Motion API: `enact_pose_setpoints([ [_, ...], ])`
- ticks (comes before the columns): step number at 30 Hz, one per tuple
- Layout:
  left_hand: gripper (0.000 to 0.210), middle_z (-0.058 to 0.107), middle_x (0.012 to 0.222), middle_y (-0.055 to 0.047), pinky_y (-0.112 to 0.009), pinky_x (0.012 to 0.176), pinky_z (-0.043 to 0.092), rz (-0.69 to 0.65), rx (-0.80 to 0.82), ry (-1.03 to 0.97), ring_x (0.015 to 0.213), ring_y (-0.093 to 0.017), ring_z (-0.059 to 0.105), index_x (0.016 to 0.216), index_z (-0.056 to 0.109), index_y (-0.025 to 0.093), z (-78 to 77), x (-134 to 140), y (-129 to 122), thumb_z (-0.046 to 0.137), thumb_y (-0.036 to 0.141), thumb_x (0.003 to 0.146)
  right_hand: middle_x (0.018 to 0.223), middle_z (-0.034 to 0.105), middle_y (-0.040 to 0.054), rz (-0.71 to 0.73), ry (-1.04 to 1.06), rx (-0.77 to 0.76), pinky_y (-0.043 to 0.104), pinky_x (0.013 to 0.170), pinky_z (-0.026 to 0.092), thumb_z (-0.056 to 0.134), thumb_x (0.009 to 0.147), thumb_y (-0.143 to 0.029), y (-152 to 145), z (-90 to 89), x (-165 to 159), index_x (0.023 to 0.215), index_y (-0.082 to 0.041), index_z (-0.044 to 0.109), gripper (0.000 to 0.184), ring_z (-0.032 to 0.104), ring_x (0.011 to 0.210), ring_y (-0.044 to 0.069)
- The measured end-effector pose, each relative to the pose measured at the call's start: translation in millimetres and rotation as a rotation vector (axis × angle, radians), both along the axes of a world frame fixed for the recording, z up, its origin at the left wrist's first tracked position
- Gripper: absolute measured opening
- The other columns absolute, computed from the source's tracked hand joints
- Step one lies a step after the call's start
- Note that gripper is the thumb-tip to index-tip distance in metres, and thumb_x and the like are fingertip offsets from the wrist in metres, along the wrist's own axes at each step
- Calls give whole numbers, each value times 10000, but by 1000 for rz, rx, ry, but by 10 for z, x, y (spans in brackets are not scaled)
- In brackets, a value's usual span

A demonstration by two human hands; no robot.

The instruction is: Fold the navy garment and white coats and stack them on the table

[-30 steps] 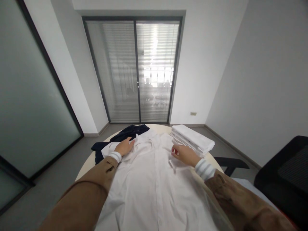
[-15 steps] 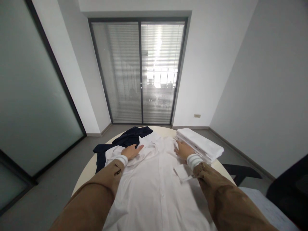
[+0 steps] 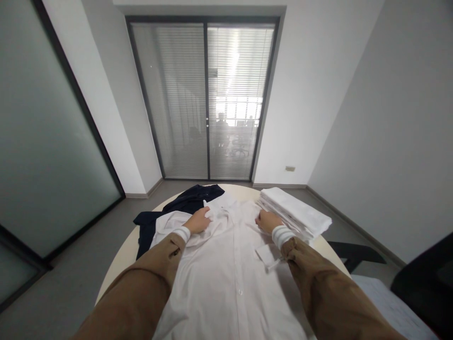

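A white button-up shirt (image 3: 221, 278) is spread over the round table (image 3: 118, 264), its collar at the far side and its button front facing up. My left hand (image 3: 198, 220) is closed on the shirt's cloth near the left shoulder. Across from it, my right hand (image 3: 268, 222) has its fingers curled in on the shirt near the right shoulder. A cuff of the shirt (image 3: 268, 255) lies folded over the front beside my right wrist. The fingertips of both hands are partly hidden.
Dark navy clothing (image 3: 193, 198) lies at the far left, partly under the shirt. A stack of folded white cloth (image 3: 295, 212) sits at the right. Beyond the table's right edge is a black chair (image 3: 424, 278). Glass doors with blinds (image 3: 208, 104) stand ahead.
Both hands have gone from extended fingers to closed grips on the shirt's shoulders. The left hand has shifted slightly right. My view has tipped down slightly.
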State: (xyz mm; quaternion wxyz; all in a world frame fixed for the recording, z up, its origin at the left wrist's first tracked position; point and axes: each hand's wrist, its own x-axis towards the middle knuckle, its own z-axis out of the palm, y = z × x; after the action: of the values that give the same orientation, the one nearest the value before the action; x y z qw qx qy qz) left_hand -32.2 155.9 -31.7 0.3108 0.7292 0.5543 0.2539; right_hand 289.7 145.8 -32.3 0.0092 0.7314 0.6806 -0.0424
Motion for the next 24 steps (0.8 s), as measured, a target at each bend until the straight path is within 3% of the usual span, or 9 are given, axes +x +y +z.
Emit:
enact_pose_setpoints([
  [4,568,673,1176,-213,-378,903,473,206,-50,87,1069,-324,651,1213,508,105,-35,16,57,578,544,858,1059,704,233,30,-5,38,376,808,485,501,935,-277,27,16,-59,1025,-92,705,290,679,999,308],
  [7,633,643,1225,-249,-378,920,459,288,-59,107,1118,-335,633,1261,486,77,-85,35,137,570,561,862,1170,658,214,65,13,98,363,834,476,475,945,-268,46,15,-112,1066,-115,687,288,662,1025,290],
  [12,378,737,1043,-132,-303,866,496,171,-16,27,960,-255,695,1102,674,122,-93,66,245,568,401,870,1387,526,163,121,75,168,315,867,462,506,913,-197,158,-23,-169,1229,-169,593,329,642,1056,240],
  [14,323,747,1010,-112,-306,909,494,121,30,-5,997,-256,688,1035,714,129,-63,72,258,546,354,875,1429,491,157,147,125,193,318,923,445,503,912,-185,245,-37,-176,1317,-175,528,406,605,1133,243],
  [20,334,590,1368,-107,-330,1148,330,0,204,-39,1290,-241,532,1136,707,154,2,95,242,561,207,841,1430,501,158,242,282,212,326,1053,367,552,894,-185,517,-101,-192,1465,-163,386,595,508,1277,238],
  [24,370,551,1388,-129,-348,1155,335,-113,287,-18,1294,-240,525,1205,671,135,2,32,280,527,216,873,1237,633,139,234,319,162,310,996,394,558,910,-214,603,-151,-213,1343,-171,550,435,596,1141,227],
])
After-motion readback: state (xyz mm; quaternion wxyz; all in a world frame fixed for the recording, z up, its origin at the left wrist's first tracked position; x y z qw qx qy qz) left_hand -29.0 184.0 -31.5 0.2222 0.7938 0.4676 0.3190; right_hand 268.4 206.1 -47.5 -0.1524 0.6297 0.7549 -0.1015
